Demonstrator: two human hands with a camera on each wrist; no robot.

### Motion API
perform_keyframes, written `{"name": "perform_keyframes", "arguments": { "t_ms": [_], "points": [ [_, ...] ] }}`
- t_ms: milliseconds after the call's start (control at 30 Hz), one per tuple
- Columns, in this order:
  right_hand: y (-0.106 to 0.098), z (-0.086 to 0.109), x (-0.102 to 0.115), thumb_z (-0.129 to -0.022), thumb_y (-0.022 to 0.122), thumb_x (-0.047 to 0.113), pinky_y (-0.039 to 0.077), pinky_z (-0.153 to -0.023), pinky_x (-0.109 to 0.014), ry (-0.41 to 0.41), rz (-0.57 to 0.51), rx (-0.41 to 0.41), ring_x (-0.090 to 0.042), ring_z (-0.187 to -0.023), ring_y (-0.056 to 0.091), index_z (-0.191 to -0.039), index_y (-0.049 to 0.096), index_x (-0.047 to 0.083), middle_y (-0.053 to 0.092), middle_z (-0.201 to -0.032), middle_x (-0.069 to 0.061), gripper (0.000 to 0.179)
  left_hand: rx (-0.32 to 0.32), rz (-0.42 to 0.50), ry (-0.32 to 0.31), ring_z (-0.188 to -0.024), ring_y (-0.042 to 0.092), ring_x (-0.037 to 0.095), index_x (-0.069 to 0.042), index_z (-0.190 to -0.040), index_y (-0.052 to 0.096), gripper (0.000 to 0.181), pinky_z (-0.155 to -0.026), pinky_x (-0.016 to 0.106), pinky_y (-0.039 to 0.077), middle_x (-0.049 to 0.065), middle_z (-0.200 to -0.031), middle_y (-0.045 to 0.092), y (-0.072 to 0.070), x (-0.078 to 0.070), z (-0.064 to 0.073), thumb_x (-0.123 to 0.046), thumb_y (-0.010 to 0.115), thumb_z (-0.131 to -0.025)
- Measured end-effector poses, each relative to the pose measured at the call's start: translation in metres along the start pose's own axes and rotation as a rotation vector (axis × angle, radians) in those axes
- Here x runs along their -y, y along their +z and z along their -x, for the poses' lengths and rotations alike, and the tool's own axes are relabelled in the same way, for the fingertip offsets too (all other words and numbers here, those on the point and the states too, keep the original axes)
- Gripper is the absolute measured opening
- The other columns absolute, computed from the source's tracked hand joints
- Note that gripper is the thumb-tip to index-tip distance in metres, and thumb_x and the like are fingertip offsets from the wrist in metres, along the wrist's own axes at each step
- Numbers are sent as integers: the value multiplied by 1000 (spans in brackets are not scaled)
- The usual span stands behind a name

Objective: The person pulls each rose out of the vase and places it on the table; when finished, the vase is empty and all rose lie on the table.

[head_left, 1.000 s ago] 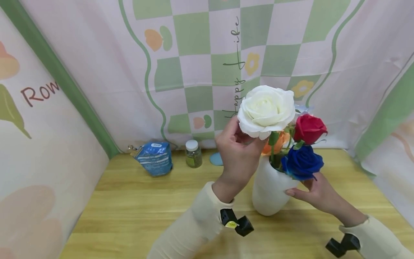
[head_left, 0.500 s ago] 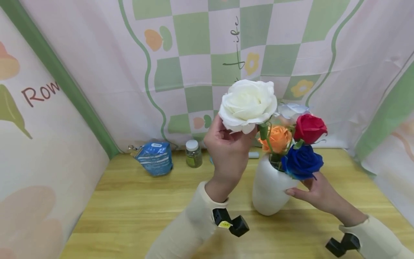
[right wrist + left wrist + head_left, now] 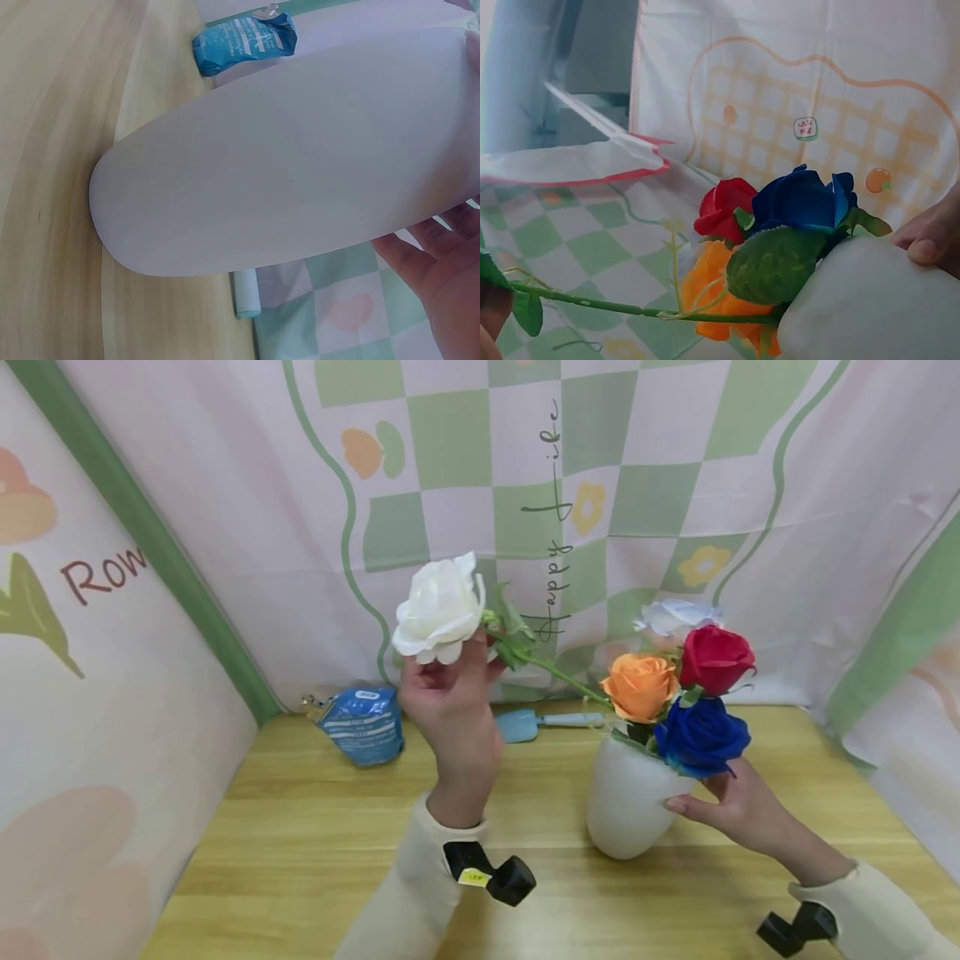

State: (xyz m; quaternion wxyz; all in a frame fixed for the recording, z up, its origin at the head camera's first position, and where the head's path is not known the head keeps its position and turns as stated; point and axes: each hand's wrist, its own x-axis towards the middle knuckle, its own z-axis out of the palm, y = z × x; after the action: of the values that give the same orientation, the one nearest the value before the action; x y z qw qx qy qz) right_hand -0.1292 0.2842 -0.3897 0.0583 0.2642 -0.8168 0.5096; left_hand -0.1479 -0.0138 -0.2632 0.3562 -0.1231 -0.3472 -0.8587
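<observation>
My left hand point(image 3: 457, 718) pinches a white rose point(image 3: 438, 610) just under its bloom, left of the white vase point(image 3: 630, 802). The green stem point(image 3: 630, 307) slants down to the vase mouth, where its lower end is hidden. My right hand point(image 3: 750, 810) grips the vase near its rim, thumb in front and fingers behind. Out of the vase rise an orange rose point(image 3: 640, 687), a red rose point(image 3: 717, 658), a blue rose point(image 3: 702, 737) and a pale bluish-white flower point(image 3: 678, 617). The vase stands upright on the wooden table point(image 3: 300, 868).
A crumpled blue bag point(image 3: 363, 727) stands at the back left of the table. Behind my left hand lies a small light-blue shovel point(image 3: 517, 725) with a pale handle. A printed curtain point(image 3: 450, 443) hangs along the back edge.
My left hand has moved left with the white rose, and the bloom has tipped leftward. More of the stem shows. The jar at the back is now hidden. My right hand and the vase stay put.
</observation>
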Motion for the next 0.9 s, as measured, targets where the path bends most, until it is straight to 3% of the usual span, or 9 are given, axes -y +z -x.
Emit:
{"name": "perform_keyframes", "arguments": {
  "t_ms": [267,433,700,900],
  "points": [
    [2,-3,3,-77,69,-21,49,-93,-4,-68,-55,3,11,-120,55,-147,41,17,54,-137,24,84,-163,-5,-79,-75,71,16,-2,-113,64,27,-54,27,61,5,-90,68,-27,2,-11,3,70,-87],
    [2,-4,4,-75,69,-21,48,-93,-3,-69,-56,2,12,-120,54,-145,43,20,55,-135,26,85,-197,9,-126,-74,69,16,-2,-113,63,23,-53,27,61,4,-89,66,-43,4,-14,1,68,-91],
    [1,-2,3,-76,71,-18,47,-92,-2,-29,-14,-4,15,-120,52,-146,42,21,52,-135,29,85,-248,34,-198,-75,69,15,-2,-116,60,24,-61,34,64,4,-91,67,-64,7,-18,-1,66,-93],
    [0,-2,0,-77,71,-17,47,-91,-2,-24,6,-3,16,-121,50,-147,41,18,50,-137,29,84,-298,41,-235,-73,68,14,-2,-118,59,25,-59,32,64,5,-94,67,-78,7,-21,0,65,-94]
  ]
}}
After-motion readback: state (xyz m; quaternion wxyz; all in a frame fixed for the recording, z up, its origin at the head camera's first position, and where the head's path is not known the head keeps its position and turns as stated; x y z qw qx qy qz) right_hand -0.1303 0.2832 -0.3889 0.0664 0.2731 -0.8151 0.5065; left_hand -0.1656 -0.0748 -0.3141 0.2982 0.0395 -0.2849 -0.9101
